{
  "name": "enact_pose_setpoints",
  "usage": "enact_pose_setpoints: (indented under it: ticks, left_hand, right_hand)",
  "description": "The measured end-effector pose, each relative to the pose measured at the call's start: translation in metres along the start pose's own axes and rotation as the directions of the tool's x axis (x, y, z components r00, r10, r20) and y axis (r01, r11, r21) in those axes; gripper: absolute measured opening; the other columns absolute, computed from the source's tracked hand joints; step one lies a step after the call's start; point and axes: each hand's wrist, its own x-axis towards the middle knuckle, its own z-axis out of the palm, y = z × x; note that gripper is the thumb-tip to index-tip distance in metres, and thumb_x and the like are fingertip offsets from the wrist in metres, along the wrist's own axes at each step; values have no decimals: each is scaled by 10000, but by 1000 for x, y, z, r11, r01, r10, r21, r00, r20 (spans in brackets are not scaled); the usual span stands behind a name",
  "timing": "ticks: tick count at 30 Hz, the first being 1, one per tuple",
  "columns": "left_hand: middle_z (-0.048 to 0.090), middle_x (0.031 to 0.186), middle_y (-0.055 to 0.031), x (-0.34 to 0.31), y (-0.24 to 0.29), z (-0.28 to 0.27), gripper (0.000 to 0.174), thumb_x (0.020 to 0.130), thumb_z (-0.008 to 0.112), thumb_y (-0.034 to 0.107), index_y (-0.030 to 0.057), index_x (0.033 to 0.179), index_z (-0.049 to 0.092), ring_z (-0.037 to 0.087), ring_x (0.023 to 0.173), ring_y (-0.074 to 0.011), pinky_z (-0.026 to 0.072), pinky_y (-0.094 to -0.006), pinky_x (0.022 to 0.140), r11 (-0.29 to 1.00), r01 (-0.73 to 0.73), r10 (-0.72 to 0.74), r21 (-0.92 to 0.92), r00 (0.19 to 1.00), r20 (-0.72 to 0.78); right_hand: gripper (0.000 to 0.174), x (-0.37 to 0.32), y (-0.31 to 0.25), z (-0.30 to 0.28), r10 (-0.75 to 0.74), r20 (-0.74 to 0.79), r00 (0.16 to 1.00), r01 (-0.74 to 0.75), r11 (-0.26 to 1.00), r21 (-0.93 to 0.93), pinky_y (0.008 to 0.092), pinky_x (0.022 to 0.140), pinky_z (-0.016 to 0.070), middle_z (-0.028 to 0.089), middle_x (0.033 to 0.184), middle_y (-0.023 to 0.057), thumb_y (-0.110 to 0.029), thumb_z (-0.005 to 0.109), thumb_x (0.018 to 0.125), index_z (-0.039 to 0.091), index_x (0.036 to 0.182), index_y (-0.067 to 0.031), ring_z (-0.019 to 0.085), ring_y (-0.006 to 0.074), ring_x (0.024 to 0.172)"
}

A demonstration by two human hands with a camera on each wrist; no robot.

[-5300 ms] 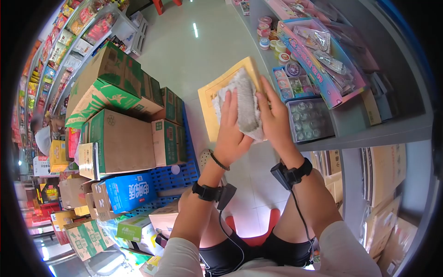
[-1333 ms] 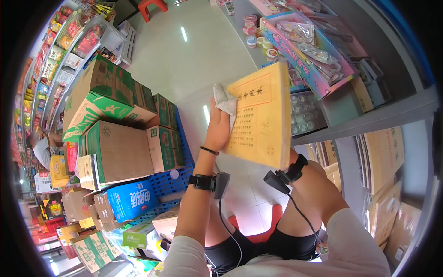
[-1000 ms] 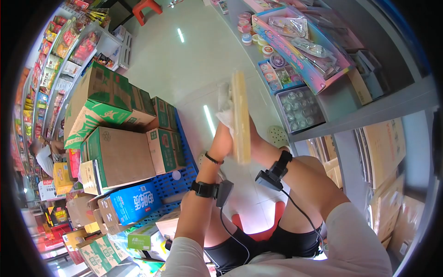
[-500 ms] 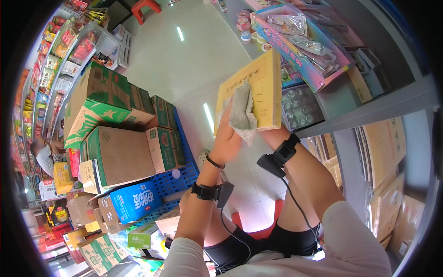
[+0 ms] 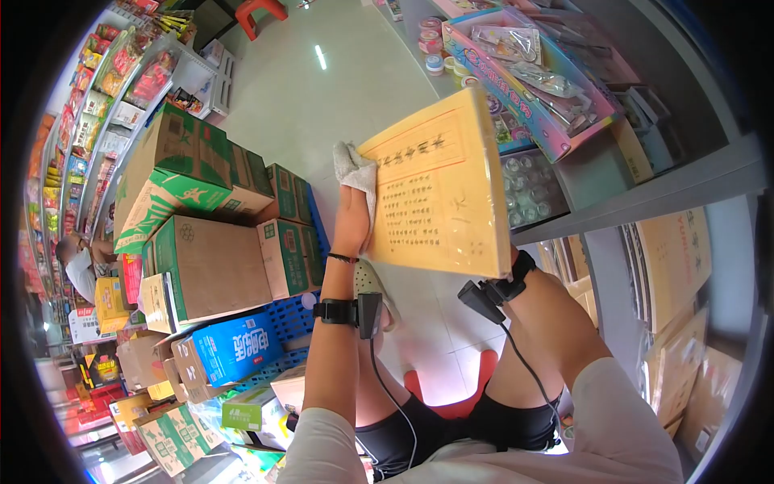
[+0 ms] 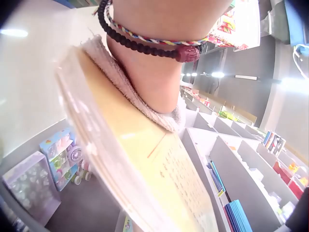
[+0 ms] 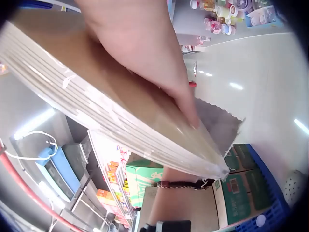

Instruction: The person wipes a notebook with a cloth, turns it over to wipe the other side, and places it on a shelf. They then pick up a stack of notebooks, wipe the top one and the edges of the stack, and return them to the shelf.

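A thick pack of yellow paper booklets [image 5: 442, 189], wrapped in clear plastic and printed with dark characters, is held up over the floor with its cover facing the head camera. At its left edge, my left hand [image 5: 351, 219] holds a light grey cloth [image 5: 355, 168] that wraps over the fingers. In the left wrist view the cloth [image 6: 120, 82] lies against the yellow cover. My right hand [image 7: 140, 53] grips the pack from behind, its thumb or a finger along the brown back; the head view hides most of this hand behind the pack.
Green and brown cartons [image 5: 214, 262] are stacked on a blue plastic pallet [image 5: 294, 319] at left. On the right, a grey shelf [image 5: 637, 211] carries a colourful open box [image 5: 532, 89] and small jars. A red stool [image 5: 260, 14] stands far ahead.
The cloth, earlier pressed on the pack's face, has moved with the left hand to the left edge. Half a second ago it crossed the cover's lower part; the pack has turned to show its cover.
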Motion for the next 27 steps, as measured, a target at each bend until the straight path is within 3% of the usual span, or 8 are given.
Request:
enact_pose_setpoints:
  ticks: [8,11,14,17,20,23,24,27]
  left_hand:
    - [472,1247,-149,-14,19,12,442,969,337,269,-11,1312,347,462,1145,-240,358,-335,972,964,89,-76,252,995,-59]
    - [454,1276,-155,-25,-22,9,420,926,420,199,3,1296,392,430,1175,-228,322,-351,998,987,156,-154,-27,986,65]
    - [536,1124,-118,-36,6,18,380,896,492,145,5,1242,419,516,1017,-183,417,-315,862,990,128,-132,60,990,57]
    - [555,1078,-102,-46,41,32,381,871,559,164,-4,1194,445,539,960,-173,449,-302,794,953,-72,39,295,992,118]
    - [350,1376,-191,-57,39,41,516,859,466,128,-8,1339,334,284,1303,-337,196,-363,1075,840,-254,92,479,937,336]
    - [306,1402,-198,-60,74,55,538,851,465,152,-11,1345,327,237,1322,-348,141,-369,1089,975,-178,135,133,950,281]
    - [306,1402,-198,-60,71,52,538,851,465,152,-11,1345,327,237,1322,-348,141,-369,1089,975,-176,134,134,950,281]
    - [332,1385,-194,-56,66,36,519,864,449,164,-13,1338,335,272,1304,-348,172,-375,1079,983,63,-112,172,950,293]
  right_hand:
    - [452,7,15,21,418,-118,901,-428,900,-80,323,798,470,495,1140,61,-428,423,922,414,1214,-83,502,157,1005]
    - [542,35,68,12,399,-513,760,-539,828,-153,295,776,440,542,1020,3,-564,271,889,453,1177,-143,518,141,942]
    - [352,35,74,12,414,-660,627,-457,881,120,247,802,420,505,1049,23,-344,459,922,437,1169,-94,484,102,991]
    - [339,43,94,-16,189,-512,838,-169,982,85,294,771,444,533,923,31,-393,332,934,482,1045,-110,530,138,860]
    - [179,41,74,-25,-56,-291,955,64,998,21,273,742,450,515,872,27,-278,435,923,480,969,-111,525,130,817]
    - [106,18,13,-1,-140,46,989,133,709,-693,265,723,463,495,876,12,-165,507,895,459,961,-97,509,107,832]
    - [131,17,9,8,34,-225,974,-152,833,-533,272,767,463,493,930,26,-106,502,890,447,1005,-79,506,117,862]
    - [148,30,30,-15,16,-189,982,14,987,159,266,791,461,481,952,46,-113,471,910,434,1049,-77,506,136,878]
